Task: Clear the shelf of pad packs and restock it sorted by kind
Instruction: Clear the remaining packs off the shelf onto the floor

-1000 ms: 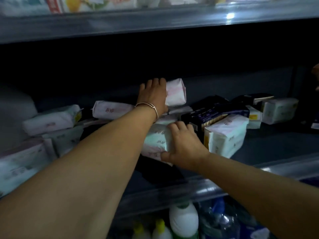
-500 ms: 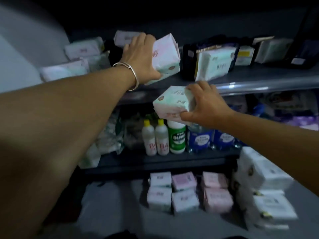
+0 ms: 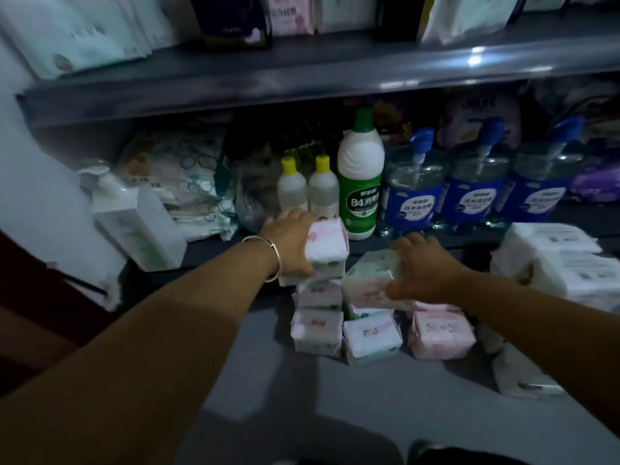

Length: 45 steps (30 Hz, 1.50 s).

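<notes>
1. Below both hands, on the floor [image 3: 335, 407]: sorted pad packs [image 3: 369, 335] in short rows; clearing step appears under way, restock not begun.
2. Left hand [image 3: 290, 248], fingers curled round a pink pack [image 3: 327, 251], holds it on top of the left stack.
3. Right hand [image 3: 424, 268] grips a green-tinted pack [image 3: 365, 280] over the middle column, seemingly not yet set down.
4. Next move, judged: seat each pack on its matching kind, release, reach up.
5. Above and beyond the grip: shelf [image 3: 302, 70] holds more packs.
</notes>
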Tool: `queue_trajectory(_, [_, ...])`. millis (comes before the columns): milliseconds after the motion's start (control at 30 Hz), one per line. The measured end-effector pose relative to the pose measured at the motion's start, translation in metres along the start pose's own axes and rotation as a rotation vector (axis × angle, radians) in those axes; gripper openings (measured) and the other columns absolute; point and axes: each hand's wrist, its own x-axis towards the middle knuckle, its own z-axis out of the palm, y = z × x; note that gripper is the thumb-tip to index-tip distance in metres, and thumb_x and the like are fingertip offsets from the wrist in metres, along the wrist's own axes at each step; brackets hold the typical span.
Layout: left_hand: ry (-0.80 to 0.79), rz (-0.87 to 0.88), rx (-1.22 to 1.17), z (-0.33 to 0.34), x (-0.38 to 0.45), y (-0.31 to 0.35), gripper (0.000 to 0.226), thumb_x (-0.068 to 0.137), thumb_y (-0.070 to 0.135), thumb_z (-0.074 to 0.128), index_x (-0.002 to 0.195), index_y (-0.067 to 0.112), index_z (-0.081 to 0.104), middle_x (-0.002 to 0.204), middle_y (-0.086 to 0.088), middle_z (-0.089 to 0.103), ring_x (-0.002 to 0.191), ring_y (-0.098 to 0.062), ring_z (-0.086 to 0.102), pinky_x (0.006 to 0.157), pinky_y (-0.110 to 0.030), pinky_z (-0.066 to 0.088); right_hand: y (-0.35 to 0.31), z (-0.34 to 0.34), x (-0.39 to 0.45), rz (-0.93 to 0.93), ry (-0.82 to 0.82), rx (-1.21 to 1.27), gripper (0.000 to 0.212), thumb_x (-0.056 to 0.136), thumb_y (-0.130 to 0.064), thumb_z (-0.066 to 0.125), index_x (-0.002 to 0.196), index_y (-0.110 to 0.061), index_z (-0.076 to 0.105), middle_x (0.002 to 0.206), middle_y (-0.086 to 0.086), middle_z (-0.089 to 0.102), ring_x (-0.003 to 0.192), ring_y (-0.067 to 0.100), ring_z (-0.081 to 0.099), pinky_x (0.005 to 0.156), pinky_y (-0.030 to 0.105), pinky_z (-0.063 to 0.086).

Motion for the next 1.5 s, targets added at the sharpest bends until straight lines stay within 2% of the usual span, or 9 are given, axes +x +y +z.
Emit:
queue_trajectory(233, [-0.168,-0.003,0.006,0.086,0.043,-0.005,0.079,0.066,0.038,0.076,0.131,0.020,0.034,0.132,-0.002,0.036,0.124,-0.022,0.033,0.099,-0.037,0.029,0.035,0.054,0.047,-0.079,-0.055,-0.038,0.089,0.072,-0.046,0.072,0.142,-0.013,0.027,0.139,0.004,0.033,0.126,0.023,0.030,0.108,0.037,0.034])
queue_trajectory(500, [-0.227,0.014,-0.075,0.112,0.061,-0.012,0.080,0.061,0.032,0.080,0.128,0.023,0.036,0.125,0.002,0.040,0.117,-0.019,0.036,0.095,-0.035,0.031,0.053,0.068,0.068,-0.263,-0.029,-0.058,0.094,0.069,-0.050,0.075,0.143,-0.017,0.028,0.141,-0.002,0.031,0.126,0.015,0.027,0.107,0.023,0.026])
queue_trajectory(700, [-0.215,0.052,0.120,0.123,0.061,-0.010,0.084,0.064,0.039,0.079,0.133,0.023,0.033,0.131,0.000,0.035,0.120,-0.022,0.033,0.097,-0.034,0.029,0.051,0.076,0.072,-0.346,-0.035,-0.038,0.091,0.073,-0.047,0.074,0.144,-0.016,0.027,0.144,0.000,0.029,0.128,0.016,0.026,0.106,0.023,0.027])
queue_trajectory(800, [-0.250,0.068,0.229,0.127,0.059,-0.013,0.091,0.064,0.043,0.079,0.137,0.023,0.028,0.134,-0.002,0.033,0.122,-0.023,0.033,0.098,-0.036,0.031,0.051,0.092,0.076,-0.360,-0.038,-0.096,0.090,0.079,-0.045,0.068,0.148,-0.015,0.019,0.154,0.002,0.017,0.138,0.020,0.017,0.114,0.029,0.020])
queue_trajectory(933, [-0.271,0.074,0.229,0.131,0.057,-0.011,0.098,0.064,0.044,0.080,0.141,0.023,0.024,0.136,-0.002,0.032,0.124,-0.023,0.032,0.100,-0.037,0.030,0.056,0.120,0.079,-0.246,-0.126,-0.259,0.083,0.091,-0.036,0.057,0.151,-0.026,0.001,0.158,-0.003,-0.016,0.145,0.033,-0.009,0.117,0.051,0.008])
queue_trajectory(1033, [-0.276,0.068,0.233,0.132,0.058,-0.008,0.102,0.062,0.046,0.080,0.142,0.024,0.021,0.137,-0.001,0.030,0.125,-0.023,0.031,0.100,-0.038,0.030,0.057,0.121,0.077,-0.155,-0.151,-0.279,0.083,0.093,-0.026,0.055,0.151,-0.025,-0.004,0.157,0.001,-0.020,0.145,0.034,-0.011,0.117,0.055,0.012])
queue_trajectory(1200, [-0.301,0.085,0.236,0.123,0.060,0.003,0.107,0.062,0.049,0.079,0.145,0.023,0.017,0.140,-0.001,0.028,0.128,-0.023,0.030,0.101,-0.038,0.029,0.057,0.111,0.071,-0.148,-0.154,-0.258,0.093,0.086,-0.039,0.062,0.151,-0.023,-0.003,0.159,0.004,-0.009,0.146,0.032,-0.002,0.117,0.050,0.010])
queue_trajectory(1300, [-0.287,0.116,0.188,0.103,0.062,0.013,0.105,0.063,0.050,0.078,0.145,0.023,0.018,0.141,-0.001,0.027,0.130,-0.023,0.028,0.103,-0.039,0.027,0.056,0.087,0.062,-0.168,-0.105,-0.235,0.083,0.090,-0.040,0.056,0.151,-0.020,0.003,0.160,0.005,0.001,0.146,0.026,0.006,0.118,0.041,0.010])
queue_trajectory(1500, [-0.178,0.206,-0.032,0.029,0.062,0.041,0.076,0.077,0.045,0.070,0.139,0.019,0.033,0.140,-0.004,0.036,0.128,-0.023,0.036,0.105,-0.032,0.031,0.048,0.008,0.034,-0.124,0.113,-0.139,0.044,0.092,-0.029,0.053,0.130,-0.011,0.045,0.132,0.008,0.050,0.121,0.023,0.042,0.099,0.035,0.040])
